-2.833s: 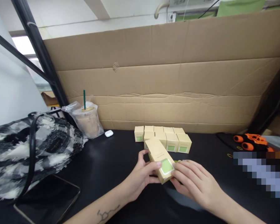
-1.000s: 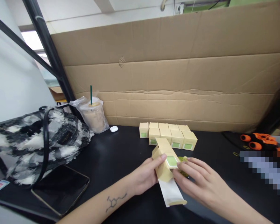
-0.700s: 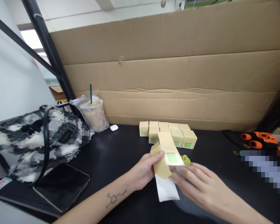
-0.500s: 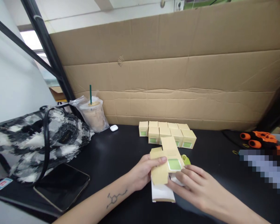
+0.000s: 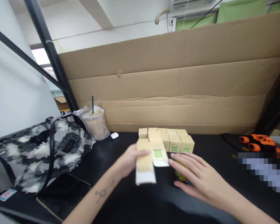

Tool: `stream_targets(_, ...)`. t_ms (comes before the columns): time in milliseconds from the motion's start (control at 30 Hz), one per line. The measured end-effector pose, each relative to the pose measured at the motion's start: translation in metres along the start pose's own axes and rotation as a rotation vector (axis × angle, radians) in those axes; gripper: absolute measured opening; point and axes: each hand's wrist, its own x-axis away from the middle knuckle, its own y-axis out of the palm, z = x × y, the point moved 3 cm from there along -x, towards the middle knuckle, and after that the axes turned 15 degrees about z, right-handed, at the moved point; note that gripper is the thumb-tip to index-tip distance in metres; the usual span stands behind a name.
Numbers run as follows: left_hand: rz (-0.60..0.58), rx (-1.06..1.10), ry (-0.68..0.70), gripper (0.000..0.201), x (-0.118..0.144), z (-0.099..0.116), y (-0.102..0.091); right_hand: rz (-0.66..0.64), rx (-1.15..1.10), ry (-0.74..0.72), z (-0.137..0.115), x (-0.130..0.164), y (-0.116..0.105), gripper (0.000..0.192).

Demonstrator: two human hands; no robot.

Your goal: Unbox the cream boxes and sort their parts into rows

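Observation:
In my left hand (image 5: 130,160) is an unfolded small pale-yellow carton (image 5: 144,152), thumb across its front. Its long flap stands up, a green label patch shows on one panel, and white inner flaps stick out below. My right hand (image 5: 196,174) is to the right of the carton, apart from it. Fingers lie over the top and the thumb is under a small green toy (image 5: 182,178) with a yellow-hubbed black wheel. Most of this toy is hidden by my fingers. Directly behind both hands stand several closed pale-yellow boxes (image 5: 187,143) in rows.
A bagged iced drink (image 5: 95,123) and a white earbud case (image 5: 114,135) stand at back left. A fluffy black-and-white handbag (image 5: 67,149) and dark tablet (image 5: 65,193) lie on the left. An orange toy vehicle (image 5: 261,141) is far right. A cardboard sheet (image 5: 165,87) walls the back.
My left hand has moved left with the carton. My right hand has come away from the carton and is now around the green toy. The view has tilted up slightly.

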Motion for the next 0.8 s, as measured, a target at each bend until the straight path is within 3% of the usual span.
stream_targets(100, 0.245, -0.052, 0.167, 0.068, -0.03, 0.026, -0.048, 0.08, 0.043, 0.131, 0.014, 0.003, -0.011, 0.039)
stream_targets(167, 0.379, -0.161, 0.201, 0.077, -0.049, 0.032, -0.078, 0.136, 0.072, 0.165, 0.019, 0.003, -0.018, 0.036)
stream_targets(233, 0.434, -0.327, 0.151, 0.064, -0.065, 0.026, -0.1, 0.157, 0.1, 0.169, 0.021, 0.003, -0.022, 0.032)
stream_targets(300, 0.432, -0.505, 0.104, 0.034, -0.078, 0.012, -0.113, 0.151, 0.117, 0.167, 0.02, 0.002, -0.023, 0.029)
stream_targets(333, 0.427, -0.589, 0.101, 0.029, -0.083, 0.005, -0.116, 0.141, 0.12, 0.165, 0.019, 0.002, -0.023, 0.027)
stream_targets(433, 0.412, -0.818, 0.169, 0.031, -0.093, -0.014, -0.117, 0.106, 0.113, 0.171, 0.018, 0.003, -0.021, 0.022)
stream_targets(600, 0.287, -1.105, 0.339, 0.03, -0.097, -0.04, -0.095, 0.05, 0.101, 0.18, 0.017, 0.007, -0.017, 0.02)
stream_targets(800, 0.238, -1.343, 0.351, 0.036, -0.104, -0.056, -0.084, -0.012, 0.085, 0.161, 0.014, 0.01, -0.013, 0.019)
